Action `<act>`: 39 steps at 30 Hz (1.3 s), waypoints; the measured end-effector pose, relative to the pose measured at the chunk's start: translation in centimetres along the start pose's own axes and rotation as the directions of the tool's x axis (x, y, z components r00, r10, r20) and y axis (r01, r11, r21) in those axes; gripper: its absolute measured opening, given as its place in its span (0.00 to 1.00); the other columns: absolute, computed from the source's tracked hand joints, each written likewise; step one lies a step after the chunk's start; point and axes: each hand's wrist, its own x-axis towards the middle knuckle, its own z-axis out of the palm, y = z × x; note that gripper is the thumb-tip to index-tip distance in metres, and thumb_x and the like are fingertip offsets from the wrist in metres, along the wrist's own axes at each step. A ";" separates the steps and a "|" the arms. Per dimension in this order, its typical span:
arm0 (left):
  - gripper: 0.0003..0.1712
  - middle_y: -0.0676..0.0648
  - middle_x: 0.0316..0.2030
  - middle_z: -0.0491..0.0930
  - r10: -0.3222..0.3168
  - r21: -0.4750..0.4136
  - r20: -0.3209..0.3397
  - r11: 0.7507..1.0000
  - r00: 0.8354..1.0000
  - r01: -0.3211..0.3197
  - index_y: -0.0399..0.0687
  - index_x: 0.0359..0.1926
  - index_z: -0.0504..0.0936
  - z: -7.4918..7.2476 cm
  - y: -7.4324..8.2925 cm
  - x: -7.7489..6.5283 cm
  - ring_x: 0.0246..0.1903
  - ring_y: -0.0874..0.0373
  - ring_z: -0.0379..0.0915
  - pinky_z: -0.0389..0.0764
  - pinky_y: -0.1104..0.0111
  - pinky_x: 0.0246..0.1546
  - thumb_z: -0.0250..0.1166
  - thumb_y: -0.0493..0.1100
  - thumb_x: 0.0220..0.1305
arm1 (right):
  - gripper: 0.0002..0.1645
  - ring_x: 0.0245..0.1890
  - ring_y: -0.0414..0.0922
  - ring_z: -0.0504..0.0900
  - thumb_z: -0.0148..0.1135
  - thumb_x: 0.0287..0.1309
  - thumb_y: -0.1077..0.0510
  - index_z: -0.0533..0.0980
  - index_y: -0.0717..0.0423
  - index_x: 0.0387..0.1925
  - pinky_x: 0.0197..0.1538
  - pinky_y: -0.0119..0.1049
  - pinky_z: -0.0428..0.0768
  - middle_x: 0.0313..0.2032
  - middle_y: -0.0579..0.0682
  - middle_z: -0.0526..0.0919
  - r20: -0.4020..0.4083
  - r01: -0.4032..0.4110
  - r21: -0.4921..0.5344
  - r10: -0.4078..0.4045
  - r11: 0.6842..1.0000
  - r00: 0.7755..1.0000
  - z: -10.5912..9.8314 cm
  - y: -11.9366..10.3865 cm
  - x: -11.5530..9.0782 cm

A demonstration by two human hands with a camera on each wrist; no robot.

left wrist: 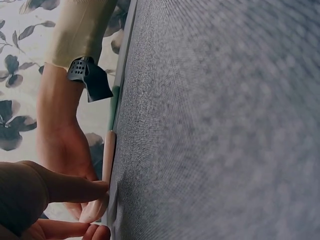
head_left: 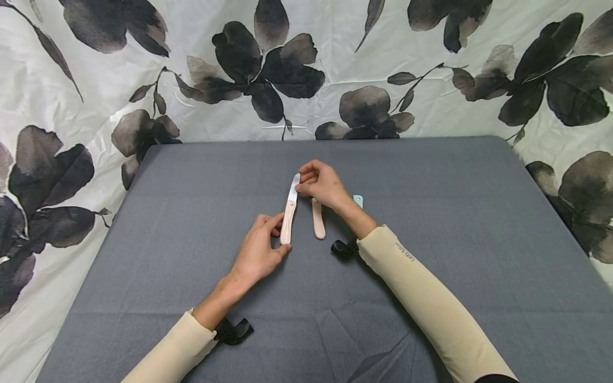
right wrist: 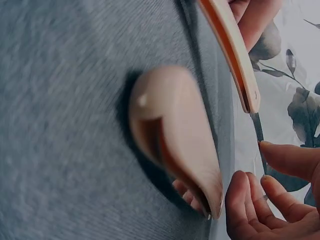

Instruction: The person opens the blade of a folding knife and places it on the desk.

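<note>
A folding knife with a pale pink handle (head_left: pixel 288 221) is opened out, its silver blade (head_left: pixel 293 189) pointing away from me. My left hand (head_left: pixel 256 247) holds the handle near its butt end, thumb below and fingers at the left side. At the blade's far end, my right hand (head_left: pixel 328 186) pinches the metal between thumb and fingertips; the right wrist view shows this thumb (right wrist: pixel 287 157) against the blade. Just right of the knife, a second pale pink handle (head_left: pixel 318 219) lies on the cloth, partly under the right hand. Its slot shows in the right wrist view.
Behind the right wrist lies a mint-green piece (head_left: pixel 358 201), mostly hidden by the arm. A grey cloth (head_left: pixel 431 202) covers the table, wrinkled near the front. Floral fabric (head_left: pixel 306 117) hangs behind and at the sides. Both wrists carry black camera mounts (head_left: pixel 234 332).
</note>
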 end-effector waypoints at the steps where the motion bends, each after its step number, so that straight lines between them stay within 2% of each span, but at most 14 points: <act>1: 0.41 0.42 0.50 0.77 -0.003 0.004 0.003 1.000 1.000 0.003 0.42 0.70 0.75 0.0 0.0 0.0 0.48 0.48 0.79 0.78 0.52 0.53 0.78 0.34 0.55 | 0.24 0.45 0.52 0.85 0.70 0.62 0.65 0.77 0.66 0.58 0.45 0.37 0.85 0.49 0.62 0.84 -0.003 0.006 -0.032 -0.006 0.999 1.000 0.0 0.0 0.0; 4: 0.40 0.43 0.48 0.76 -0.011 0.023 0.013 1.000 1.000 0.011 0.43 0.70 0.76 0.0 0.0 -0.1 0.46 0.50 0.77 0.78 0.53 0.50 0.78 0.35 0.55 | 0.23 0.47 0.53 0.85 0.71 0.62 0.62 0.78 0.63 0.58 0.45 0.37 0.82 0.50 0.60 0.85 -0.007 0.016 -0.154 -0.017 0.988 1.000 0.1 0.0 0.0; 8: 0.40 0.44 0.45 0.76 -0.015 0.051 0.020 0.999 1.000 0.014 0.43 0.70 0.76 0.1 -0.1 -0.1 0.42 0.51 0.76 0.78 0.55 0.46 0.78 0.35 0.55 | 0.24 0.49 0.53 0.84 0.71 0.63 0.61 0.78 0.62 0.59 0.48 0.40 0.82 0.51 0.59 0.85 0.008 0.011 -0.234 -0.010 0.972 1.000 0.3 -0.3 -0.1; 15: 0.40 0.44 0.43 0.75 -0.027 0.061 0.025 0.998 0.999 0.025 0.40 0.71 0.75 0.2 0.0 -0.1 0.39 0.53 0.74 0.76 0.58 0.42 0.77 0.35 0.56 | 0.25 0.49 0.52 0.84 0.72 0.61 0.62 0.78 0.63 0.59 0.52 0.42 0.82 0.51 0.60 0.85 0.028 0.013 -0.274 -0.005 0.962 1.000 0.7 -0.4 0.0; 28: 0.39 0.43 0.45 0.76 -0.044 0.045 0.033 0.998 0.999 0.042 0.37 0.71 0.74 0.6 -0.1 -0.4 0.41 0.54 0.74 0.75 0.59 0.44 0.76 0.34 0.59 | 0.29 0.52 0.53 0.82 0.72 0.63 0.61 0.76 0.65 0.64 0.59 0.44 0.81 0.53 0.60 0.81 0.088 0.024 -0.364 0.009 0.931 0.996 1.2 -0.3 0.0; 39: 0.38 0.42 0.47 0.76 -0.053 0.061 0.022 0.997 0.998 0.052 0.38 0.70 0.75 0.7 -0.1 -0.5 0.40 0.54 0.74 0.76 0.58 0.43 0.76 0.36 0.60 | 0.31 0.51 0.53 0.79 0.72 0.63 0.61 0.76 0.65 0.65 0.59 0.45 0.79 0.52 0.61 0.79 0.139 0.052 -0.420 0.008 0.906 0.990 1.2 -0.2 0.1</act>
